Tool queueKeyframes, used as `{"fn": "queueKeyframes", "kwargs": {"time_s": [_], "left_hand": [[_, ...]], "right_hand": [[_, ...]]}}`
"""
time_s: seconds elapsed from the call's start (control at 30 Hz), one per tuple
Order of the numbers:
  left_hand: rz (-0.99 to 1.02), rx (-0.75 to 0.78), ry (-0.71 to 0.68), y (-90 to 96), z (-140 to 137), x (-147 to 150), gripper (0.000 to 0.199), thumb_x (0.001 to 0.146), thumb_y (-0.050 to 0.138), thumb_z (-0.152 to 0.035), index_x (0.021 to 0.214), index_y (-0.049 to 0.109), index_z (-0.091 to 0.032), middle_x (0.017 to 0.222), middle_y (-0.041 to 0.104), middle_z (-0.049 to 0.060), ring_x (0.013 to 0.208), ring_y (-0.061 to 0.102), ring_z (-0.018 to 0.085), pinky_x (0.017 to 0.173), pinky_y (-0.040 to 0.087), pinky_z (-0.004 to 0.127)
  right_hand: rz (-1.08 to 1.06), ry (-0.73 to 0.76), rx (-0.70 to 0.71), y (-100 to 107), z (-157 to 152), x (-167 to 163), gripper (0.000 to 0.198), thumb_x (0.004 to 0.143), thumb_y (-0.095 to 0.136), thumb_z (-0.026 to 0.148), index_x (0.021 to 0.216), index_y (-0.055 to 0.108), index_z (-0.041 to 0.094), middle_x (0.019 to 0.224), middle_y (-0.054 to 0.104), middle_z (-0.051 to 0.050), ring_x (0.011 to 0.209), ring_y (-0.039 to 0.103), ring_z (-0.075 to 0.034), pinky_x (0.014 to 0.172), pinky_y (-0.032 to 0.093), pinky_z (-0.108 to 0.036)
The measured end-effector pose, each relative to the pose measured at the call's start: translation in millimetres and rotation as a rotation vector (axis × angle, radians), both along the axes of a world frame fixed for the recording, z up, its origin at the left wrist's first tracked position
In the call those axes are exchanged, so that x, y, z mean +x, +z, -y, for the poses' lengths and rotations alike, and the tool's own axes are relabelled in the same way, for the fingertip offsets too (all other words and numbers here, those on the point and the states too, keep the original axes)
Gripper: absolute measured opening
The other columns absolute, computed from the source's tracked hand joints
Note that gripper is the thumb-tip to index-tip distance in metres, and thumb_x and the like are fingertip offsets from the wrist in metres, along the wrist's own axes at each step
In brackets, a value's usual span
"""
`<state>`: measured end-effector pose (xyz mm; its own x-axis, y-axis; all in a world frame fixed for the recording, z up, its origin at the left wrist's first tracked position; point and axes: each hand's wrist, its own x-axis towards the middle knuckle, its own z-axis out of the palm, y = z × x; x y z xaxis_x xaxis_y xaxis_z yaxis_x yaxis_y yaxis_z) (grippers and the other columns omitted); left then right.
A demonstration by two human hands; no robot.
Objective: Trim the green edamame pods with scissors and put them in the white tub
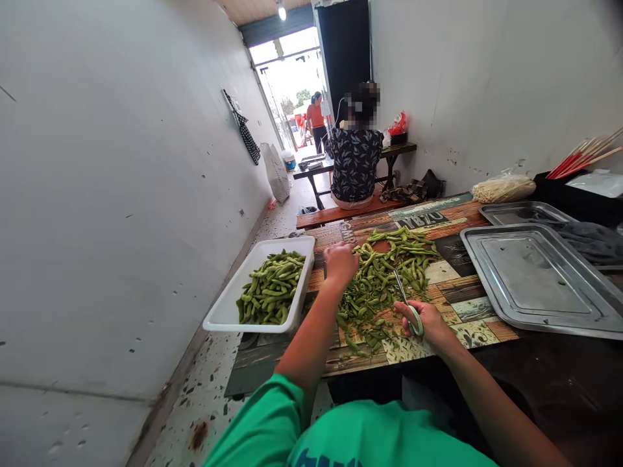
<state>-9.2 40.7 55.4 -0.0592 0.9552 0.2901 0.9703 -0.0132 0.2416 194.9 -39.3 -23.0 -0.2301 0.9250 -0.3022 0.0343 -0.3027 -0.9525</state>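
A heap of green edamame pods (374, 279) spreads over the patchwork-patterned table (460, 290), with small trimmed bits toward the near edge. At the heap's left side is my left hand (341, 263), its fingers bent and closed by the pods; what they hold, if anything, is hidden. My right hand (427, 323) grips scissors (413, 316) by their pale green handles, the blades pointing up and away over the pods. Left of my left arm stands a white plastic tub (221, 316) partly filled with edamame pods (272, 288).
Metal trays (540, 275) lie at the right, with dark cloth (586, 237) behind. Farther back are a bagged pale bundle (503, 188) and red-ended sticks (577, 161). A person (357, 162) sits on a bench ahead; another person (316, 120) stands near the doorway. A wall (121, 194) runs along the left.
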Motion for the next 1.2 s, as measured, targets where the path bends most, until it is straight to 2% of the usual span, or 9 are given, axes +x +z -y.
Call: {"fn": "queueKeyframes", "kwargs": {"time_s": [0.13,0.27,0.33,0.43,0.5,0.6,0.77,0.97,1.2], "left_hand": [[-0.009,-0.203,-0.047,-30.7,-42.3,35.5,0.033,0.081,0.053,-0.028,0.111,0.062,-0.017,0.111,0.063,0.014,0.108,0.054,0.028,0.094,0.031,0.044],[0.006,-0.233,-0.049,-45.1,-55.3,38.8,0.023,0.08,0.052,-0.021,0.096,0.068,-0.017,0.103,0.066,0.014,0.105,0.056,0.027,0.097,0.026,0.048],[0.082,-0.186,-0.041,-45.4,-51.8,34.2,0.022,0.08,0.051,-0.021,0.091,0.07,-0.019,0.099,0.068,0.012,0.103,0.057,0.025,0.098,0.025,0.047],[0.319,-0.142,-0.054,-40.7,-37.0,24.2,0.025,0.081,0.049,-0.027,0.092,0.07,-0.019,0.094,0.069,0.007,0.093,0.059,0.021,0.091,0.034,0.038],[0.511,-0.198,-0.143,-36.6,-22.9,17.5,0.029,0.081,0.05,-0.032,0.093,0.07,-0.015,0.084,0.068,0.005,0.08,0.058,0.016,0.077,0.039,0.028],[0.681,-0.309,-0.286,-31.4,-1.0,11.0,0.035,0.077,0.053,-0.038,0.09,0.07,-0.011,0.066,0.06,0.0,0.061,0.049,0.01,0.06,0.036,0.022],[0.705,-0.391,-0.354,-28.0,20.4,11.9,0.04,0.073,0.056,-0.044,0.087,0.071,-0.01,0.054,0.046,-0.004,0.052,0.035,0.007,0.05,0.027,0.021],[0.742,-0.431,-0.449,-30.1,24.1,18.9,0.041,0.072,0.056,-0.046,0.085,0.07,-0.01,0.058,0.05,-0.003,0.053,0.037,0.007,0.05,0.027,0.02],[0.84,-0.541,-0.459,-23.8,29.1,20.2,0.04,0.071,0.058,-0.045,0.082,0.069,-0.009,0.057,0.053,-0.002,0.052,0.04,0.007,0.051,0.032,0.02]], "right_hand": [[0.033,0.02,-0.013,11.0,6.9,3.8,0.045,0.062,0.066,0.061,0.068,0.053,0.019,0.045,0.051,0.005,0.036,0.046,-0.01,0.035,0.03,-0.022],[0.101,0.025,-0.01,12.5,9.5,7.0,0.045,0.063,0.064,0.062,0.067,0.051,0.02,0.047,0.052,0.004,0.037,0.047,-0.01,0.033,0.026,-0.022],[0.101,0.028,-0.005,10.2,7.4,7.0,0.045,0.064,0.062,0.063,0.07,0.052,0.02,0.048,0.053,0.004,0.038,0.048,-0.011,0.033,0.026,-0.021],[0.097,0.015,0.011,8.6,2.2,4.4,0.047,0.065,0.061,0.065,0.073,0.053,0.019,0.052,0.054,0.003,0.042,0.052,-0.012,0.033,0.029,-0.021],[0.098,0.012,0.034,9.9,-0.7,1.4,0.047,0.065,0.062,0.064,0.073,0.054,0.019,0.055,0.055,0.003,0.045,0.054,-0.012,0.034,0.031,-0.021],[0.11,0.039,0.044,14.4,-2.5,-4.2,0.047,0.064,0.065,0.063,0.073,0.055,0.018,0.054,0.055,0.003,0.044,0.052,-0.011,0.034,0.032,-0.02],[0.086,0.035,0.045,22.3,-0.8,-12.1,0.044,0.064,0.068,0.059,0.07,0.055,0.018,0.049,0.052,0.004,0.039,0.049,-0.01,0.033,0.03,-0.02],[0.094,0.049,0.061,21.8,0.2,-11.6,0.043,0.065,0.068,0.058,0.065,0.053,0.018,0.048,0.051,0.004,0.038,0.048,-0.009,0.034,0.029,-0.02],[0.011,0.082,0.069,15.2,3.6,-9.8,0.045,0.068,0.063,0.062,0.068,0.053,0.018,0.051,0.053,0.004,0.04,0.05,-0.01,0.032,0.03,-0.02]]}}
